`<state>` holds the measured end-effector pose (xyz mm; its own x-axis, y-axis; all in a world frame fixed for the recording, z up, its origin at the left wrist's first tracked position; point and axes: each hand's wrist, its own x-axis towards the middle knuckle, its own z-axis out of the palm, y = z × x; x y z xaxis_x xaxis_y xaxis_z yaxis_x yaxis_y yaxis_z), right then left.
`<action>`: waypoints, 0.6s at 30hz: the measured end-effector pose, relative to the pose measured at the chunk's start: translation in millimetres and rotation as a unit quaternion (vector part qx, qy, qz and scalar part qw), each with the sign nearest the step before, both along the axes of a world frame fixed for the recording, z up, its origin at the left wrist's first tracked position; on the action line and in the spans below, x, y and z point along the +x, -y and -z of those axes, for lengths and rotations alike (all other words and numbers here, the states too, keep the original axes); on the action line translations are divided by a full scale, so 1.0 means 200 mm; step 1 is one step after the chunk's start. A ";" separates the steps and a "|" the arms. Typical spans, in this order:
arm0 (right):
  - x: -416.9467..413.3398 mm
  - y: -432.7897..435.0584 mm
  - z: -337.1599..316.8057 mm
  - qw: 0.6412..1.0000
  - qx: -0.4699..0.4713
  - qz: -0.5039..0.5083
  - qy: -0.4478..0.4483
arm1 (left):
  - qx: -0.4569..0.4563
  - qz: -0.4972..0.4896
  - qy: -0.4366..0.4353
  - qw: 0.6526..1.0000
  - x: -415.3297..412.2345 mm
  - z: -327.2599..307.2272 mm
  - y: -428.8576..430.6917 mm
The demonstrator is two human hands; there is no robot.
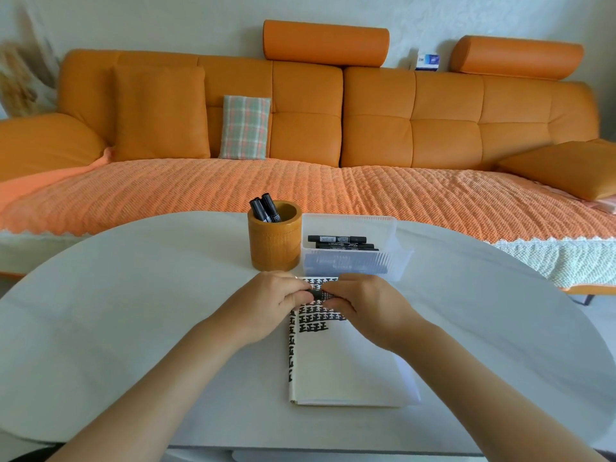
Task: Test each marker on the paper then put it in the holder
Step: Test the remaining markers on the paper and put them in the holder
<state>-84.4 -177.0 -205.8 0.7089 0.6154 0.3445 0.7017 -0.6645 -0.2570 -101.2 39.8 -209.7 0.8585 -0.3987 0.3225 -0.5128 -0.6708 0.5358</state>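
Black marker [318, 294] held crosswise just above the scribbled paper [350, 368], long axis running hand to hand. I see the left hand [271, 303] pinching one end and the right hand [363, 306] the other. The wooden holder [275, 245] stands just beyond, nearer the left.

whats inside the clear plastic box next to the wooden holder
Black markers lie flat inside the clear box. A few show above its front wall; lower ones are only a dark blur through the frosted plastic, so the full count cannot be told.
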 end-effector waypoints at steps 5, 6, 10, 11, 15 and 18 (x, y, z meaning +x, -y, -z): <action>-0.01 0.00 0.00 0.993 -0.049 0.012 0.108 | -0.027 -0.013 -0.032 0.999 0.01 0.00 0.00; -0.02 0.00 0.00 0.997 -0.040 0.024 0.065 | 0.004 -0.013 0.014 1.000 0.01 0.00 -0.02; -0.01 0.04 -0.02 0.988 0.029 0.064 -0.135 | 0.041 -0.030 0.130 0.990 0.04 -0.01 -0.11; -0.01 0.05 -0.03 0.987 0.031 0.067 -0.140 | 0.028 -0.039 0.137 0.989 0.04 -0.01 -0.13; -0.01 0.09 -0.04 0.988 0.046 0.076 -0.129 | -0.007 -0.068 0.098 0.993 0.05 0.06 -0.12; 0.00 0.09 -0.04 0.982 0.097 0.090 -0.133 | -0.031 -0.071 0.056 0.995 0.04 0.09 -0.09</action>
